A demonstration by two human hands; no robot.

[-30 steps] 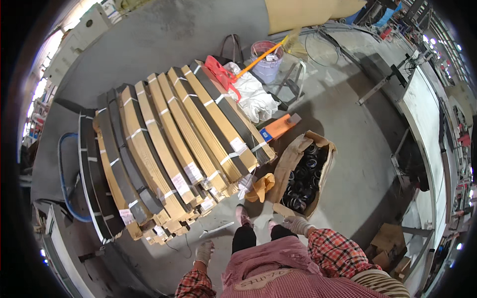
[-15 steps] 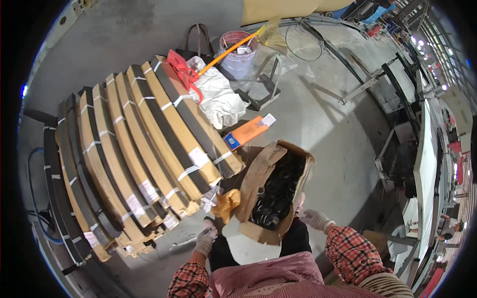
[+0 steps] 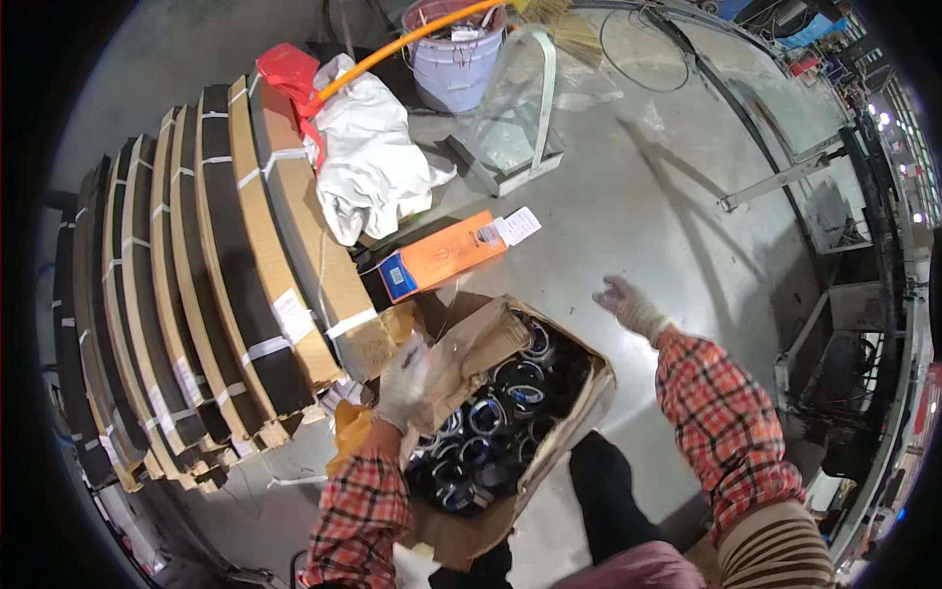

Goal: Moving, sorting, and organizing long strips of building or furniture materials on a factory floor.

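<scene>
An open cardboard box [image 3: 561,461] stands on the floor in front of me, full of black ring-shaped parts [image 3: 488,416], some with shiny or bluish edges. My left hand [image 3: 402,385], in a pale glove, is at the box's left flap [image 3: 473,346]; its fingers are blurred, and I cannot tell whether they grip the flap. My right hand [image 3: 633,308], also gloved, hovers over the floor beyond the box's right side. Its fingers are apart with nothing in them. Just past the box lies an orange carton [image 3: 446,257] with a blue end and a white label.
Long strapped cardboard packs [image 3: 221,265] stand in a row at left. Behind the carton are a white sack [image 3: 368,147], a red item [image 3: 287,77], an orange-handled broom [image 3: 392,46], a bucket [image 3: 456,74] and a metal stand [image 3: 530,167]. Metal frames [image 3: 785,182] line the right.
I have come closer to the box, which looks larger. My left hand has moved forward to its left flap. The right hand has gone up and forward, past the box's right side.
</scene>
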